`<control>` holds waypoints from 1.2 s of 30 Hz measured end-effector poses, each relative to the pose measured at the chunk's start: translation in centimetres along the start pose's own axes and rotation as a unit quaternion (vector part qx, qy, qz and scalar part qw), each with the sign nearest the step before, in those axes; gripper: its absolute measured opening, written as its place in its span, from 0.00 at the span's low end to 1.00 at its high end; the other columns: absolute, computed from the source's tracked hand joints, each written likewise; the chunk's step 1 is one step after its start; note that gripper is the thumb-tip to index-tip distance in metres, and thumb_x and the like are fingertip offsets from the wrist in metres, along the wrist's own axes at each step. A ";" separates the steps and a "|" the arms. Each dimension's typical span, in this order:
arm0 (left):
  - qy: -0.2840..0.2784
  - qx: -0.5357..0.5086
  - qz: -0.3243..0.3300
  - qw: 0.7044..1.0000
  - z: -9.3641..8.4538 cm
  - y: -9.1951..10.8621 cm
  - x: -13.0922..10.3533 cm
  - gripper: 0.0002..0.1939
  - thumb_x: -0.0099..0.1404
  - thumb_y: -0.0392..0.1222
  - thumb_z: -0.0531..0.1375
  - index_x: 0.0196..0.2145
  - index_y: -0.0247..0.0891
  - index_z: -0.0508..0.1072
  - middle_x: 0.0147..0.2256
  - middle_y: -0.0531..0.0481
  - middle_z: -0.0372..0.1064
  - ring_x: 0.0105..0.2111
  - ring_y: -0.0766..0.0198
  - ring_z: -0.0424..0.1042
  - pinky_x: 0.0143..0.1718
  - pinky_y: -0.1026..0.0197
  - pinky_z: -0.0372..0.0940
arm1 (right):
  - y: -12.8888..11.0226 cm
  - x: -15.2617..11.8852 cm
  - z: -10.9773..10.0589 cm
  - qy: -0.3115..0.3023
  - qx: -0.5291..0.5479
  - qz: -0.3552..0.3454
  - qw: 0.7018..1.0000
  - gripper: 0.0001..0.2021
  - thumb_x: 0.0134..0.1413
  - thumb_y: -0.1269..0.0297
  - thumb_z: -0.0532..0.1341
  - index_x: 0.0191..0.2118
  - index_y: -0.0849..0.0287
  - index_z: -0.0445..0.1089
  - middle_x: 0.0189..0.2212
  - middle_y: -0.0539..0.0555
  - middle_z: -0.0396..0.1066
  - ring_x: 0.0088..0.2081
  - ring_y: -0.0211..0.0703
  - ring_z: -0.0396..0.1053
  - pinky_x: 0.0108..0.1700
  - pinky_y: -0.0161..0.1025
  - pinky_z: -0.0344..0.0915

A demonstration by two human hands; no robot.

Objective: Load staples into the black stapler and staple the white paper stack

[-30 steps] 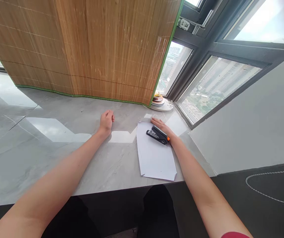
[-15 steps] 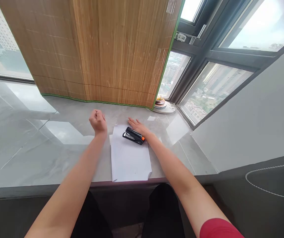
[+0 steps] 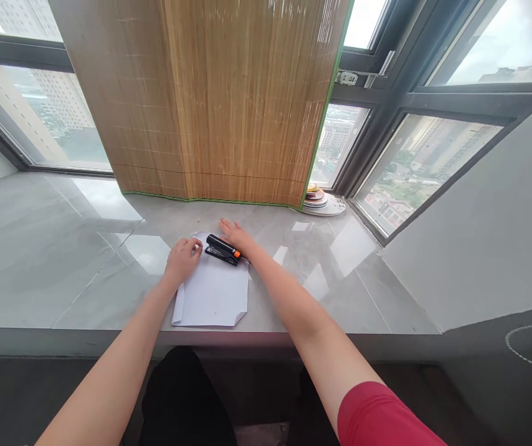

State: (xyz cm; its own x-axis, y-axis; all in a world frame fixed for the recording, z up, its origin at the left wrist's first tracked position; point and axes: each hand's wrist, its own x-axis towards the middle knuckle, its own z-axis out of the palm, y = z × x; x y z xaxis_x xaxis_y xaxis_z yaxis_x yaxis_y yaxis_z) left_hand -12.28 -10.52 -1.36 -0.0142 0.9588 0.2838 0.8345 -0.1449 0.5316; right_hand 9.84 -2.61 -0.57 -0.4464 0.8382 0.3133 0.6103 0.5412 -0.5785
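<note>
White paper (image 3: 214,296), several sheets by its look, lies at the front edge of the sill, with its lower corners folded or curled. On its upper part rests a black stapler (image 3: 222,249) with an orange button at its right end. My left hand (image 3: 184,257) is over the paper's upper left edge. Its fingers are curled together just left of the stapler; what they hold, if anything, is too small to make out. Behind the stapler, my right hand (image 3: 235,235) lies flat with its fingers stretched out, close to the paper's upper right edge.
The grey tiled sill (image 3: 84,272) runs along the windows. A bamboo blind (image 3: 228,111) hangs behind my hands. Stacked plates (image 3: 319,201) stand in the corner at the right. A white beaded cord (image 3: 510,341) hangs by the right wall.
My left hand was a fist raised left of the paper; it has come down to the paper's left edge, beside the stapler. My right hand stays flat. The view has swung left.
</note>
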 end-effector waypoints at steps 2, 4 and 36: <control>-0.011 0.025 0.002 1.000 0.3 0.1 0.0 0.13 0.68 0.43 0.59 0.46 0.46 0.82 0.42 0.44 0.71 0.50 0.46 0.73 0.57 0.46 0.65 | -0.2 -1.1 -0.8 0.059 0.007 0.042 0.997 0.16 0.69 0.71 0.59 0.59 0.55 0.73 0.69 0.60 0.67 0.66 0.50 0.67 0.69 0.51 0.60; -0.011 0.014 -0.002 1.000 0.4 0.0 0.0 0.16 0.67 0.42 0.60 0.48 0.47 0.83 0.43 0.44 0.70 0.50 0.48 0.73 0.58 0.46 0.65 | -0.3 -2.8 -2.0 0.110 0.035 0.093 0.989 0.14 0.74 0.63 0.53 0.54 0.54 0.74 0.60 0.61 0.72 0.59 0.51 0.70 0.63 0.51 0.65; 0.062 -0.190 -0.149 0.968 0.5 0.0 0.2 0.25 0.79 0.53 0.47 0.43 0.43 0.83 0.41 0.42 0.77 0.50 0.46 0.73 0.55 0.48 0.64 | 0.0 -8.1 -6.5 -0.112 0.455 0.275 0.839 0.21 0.44 0.66 0.72 0.48 0.59 0.81 0.26 0.52 0.71 0.22 0.35 0.59 0.19 0.34 0.56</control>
State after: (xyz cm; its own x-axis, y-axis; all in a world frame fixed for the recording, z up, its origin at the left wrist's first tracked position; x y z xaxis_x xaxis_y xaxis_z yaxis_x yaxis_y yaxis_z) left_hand -11.99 -10.19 -1.71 -0.3096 0.9383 0.1539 0.5209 0.0319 0.8530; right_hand 17.70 -8.94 1.79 -0.4355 0.8554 -0.2804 0.0570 -0.2846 -0.9569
